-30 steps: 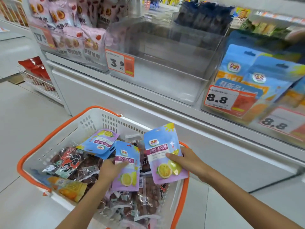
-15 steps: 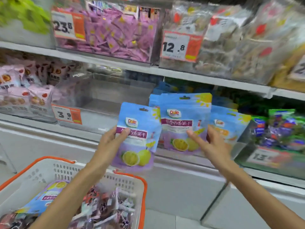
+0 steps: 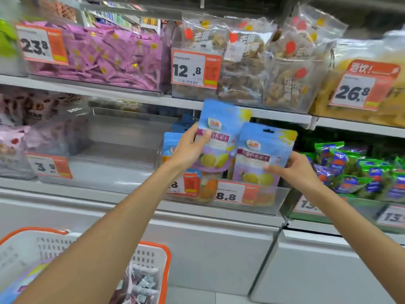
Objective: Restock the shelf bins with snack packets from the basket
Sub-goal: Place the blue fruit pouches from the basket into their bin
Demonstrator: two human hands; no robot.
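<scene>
My left hand [image 3: 188, 150] pinches one blue lemon packet [image 3: 219, 137] by its left edge, thumb across the front, and holds it up in front of the clear bin [image 3: 271, 194] at the middle of the lower shelf. My right hand [image 3: 293, 172] grips a second lemon packet [image 3: 263, 154] by its lower right edge; that packet's bottom is already down inside the bin, behind the 8.8 price tag [image 3: 234, 193].

Both packets stand upright, long axis running 6 to 12 o'clock, hang-hole end at 12 and printed face toward me. The left one leans a little toward 1 o'clock.

The risks, as I judge them: the raised packet sits just under the shelf edge [image 3: 274, 116] at 12 o'clock and could catch it if I lift further. It also overlaps the second packet, so dropping it in carelessly could crumple one against the other or tip it forward over the bin's low front wall. At 9 o'clock the neighbouring bin [image 3: 122, 139] looks bare, a wrong slot to drift into. The basket [image 3: 162, 255] waits at 7 o'clock with more stock.
</scene>
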